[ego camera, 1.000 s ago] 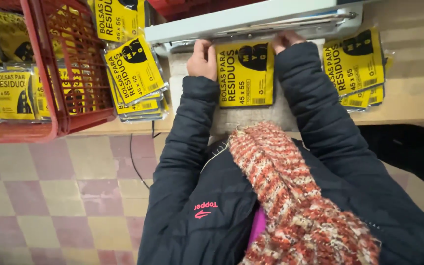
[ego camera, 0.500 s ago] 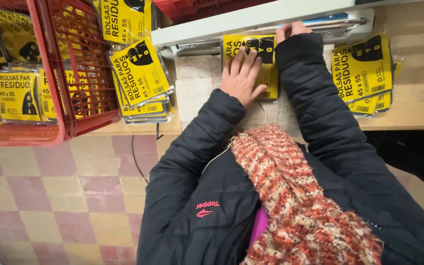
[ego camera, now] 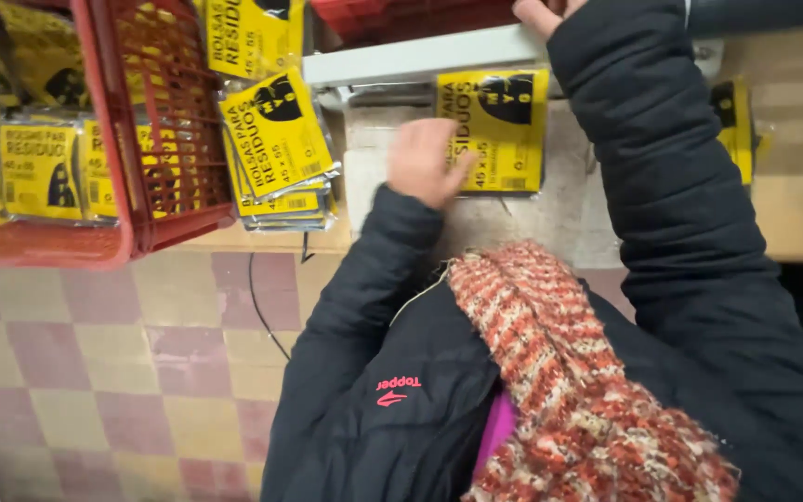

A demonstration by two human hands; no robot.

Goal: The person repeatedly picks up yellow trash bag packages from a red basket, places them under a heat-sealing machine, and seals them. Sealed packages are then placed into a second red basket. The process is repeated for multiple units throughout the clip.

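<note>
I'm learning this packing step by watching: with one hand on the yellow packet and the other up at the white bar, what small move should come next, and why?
Probably press the white bar down. The yellow packet lies with its top edge under it, the left hand steadies the packet's left side, and the right hand is at the bar's top edge, though its grip is cut off.

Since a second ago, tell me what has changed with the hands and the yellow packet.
The left hand came off the sealer bar and now rests at the yellow packet's left edge. The right hand went up onto the white sealer bar. The packet stays under the bar; the red basket and packet stack are unmoved.
</note>
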